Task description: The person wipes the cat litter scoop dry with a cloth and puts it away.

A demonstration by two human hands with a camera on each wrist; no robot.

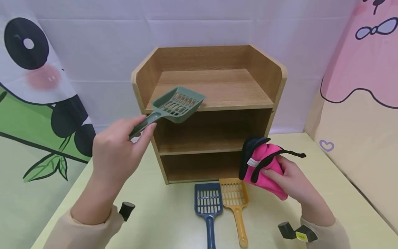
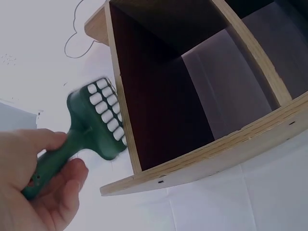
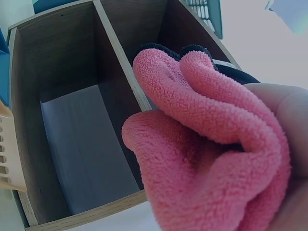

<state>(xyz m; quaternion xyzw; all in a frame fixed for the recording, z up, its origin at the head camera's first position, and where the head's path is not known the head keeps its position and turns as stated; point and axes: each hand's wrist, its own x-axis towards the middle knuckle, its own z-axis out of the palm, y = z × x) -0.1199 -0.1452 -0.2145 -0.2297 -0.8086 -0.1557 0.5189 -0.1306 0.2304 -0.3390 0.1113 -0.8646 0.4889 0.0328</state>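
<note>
My left hand (image 1: pixel 119 150) grips the handle of a green slotted litter scoop (image 1: pixel 178 103), its head raised in front of the wooden shelf's top board. In the left wrist view the green scoop (image 2: pixel 98 118) overlaps the shelf's edge, thumb and fingers around its handle. On the right, my right hand (image 1: pixel 292 178) holds a bunched pink cloth (image 1: pixel 267 166) with black edging and a small white label, in front of the shelf's lower right side. The pink cloth (image 3: pixel 207 144) fills much of the right wrist view, folded over and hiding most of the fingers.
A wooden shelf (image 1: pixel 214 108) with an open top and two compartments below stands at the back of the pale table (image 1: pixel 149 214). Before it lie a blue litter scoop (image 1: pixel 209 204) and a yellow one (image 1: pixel 234 197), side by side. Printed curtains hang behind and beside.
</note>
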